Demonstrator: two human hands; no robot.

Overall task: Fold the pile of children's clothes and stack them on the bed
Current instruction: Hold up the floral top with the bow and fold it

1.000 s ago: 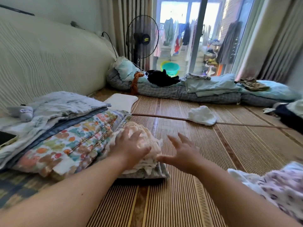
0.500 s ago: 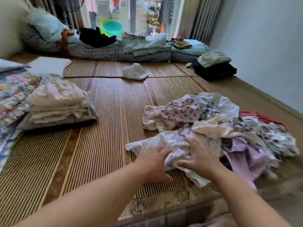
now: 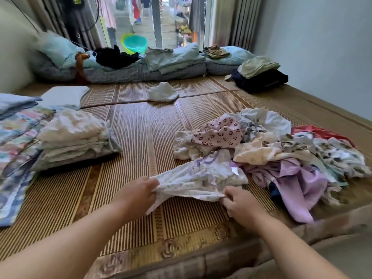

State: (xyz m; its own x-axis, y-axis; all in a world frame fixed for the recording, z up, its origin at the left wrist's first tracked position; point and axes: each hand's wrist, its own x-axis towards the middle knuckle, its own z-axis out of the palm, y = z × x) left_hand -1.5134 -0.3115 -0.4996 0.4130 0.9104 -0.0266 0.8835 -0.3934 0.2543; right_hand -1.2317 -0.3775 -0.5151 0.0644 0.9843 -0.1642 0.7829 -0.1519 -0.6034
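Surface: bed (image 3: 141, 137) covered by a striped woven mat, with a patterned border along the near edge. A plain wall stands on the right. Curtains and a glass door lie beyond the far edge, and a teal basin (image 3: 133, 43) sits outside the door.

Task items:
- The pile of children's clothes (image 3: 281, 154) is unfolded and lies on the mat right of centre.
- A white printed garment (image 3: 197, 178) stretches out from the pile's near left side, lifted off the mat between the hands.
- The folded stack (image 3: 74, 139) of pale pieces sits on the mat at left, against patterned quilts (image 3: 18, 137).

Hands:
- The left hand (image 3: 138, 193) is clamped on the garment's left end.
- The right hand (image 3: 239, 204) pinches the garment's near edge.

Open room: a bare strip of mat runs between the stack and the pile, and more lies below the held garment. A lone white cloth (image 3: 163, 92) lies further back on the mat seam.

Edges:
- Rolled bedding (image 3: 141, 71) lines the far side.
- A dark folded bundle (image 3: 259, 77) with a pale green top sits at the far right corner.
- The pile reaches close to the right edge.

Hard to make out: the quilts are cut off by the left frame edge. The lower layers of the pile are buried. The garment's type is unclear.
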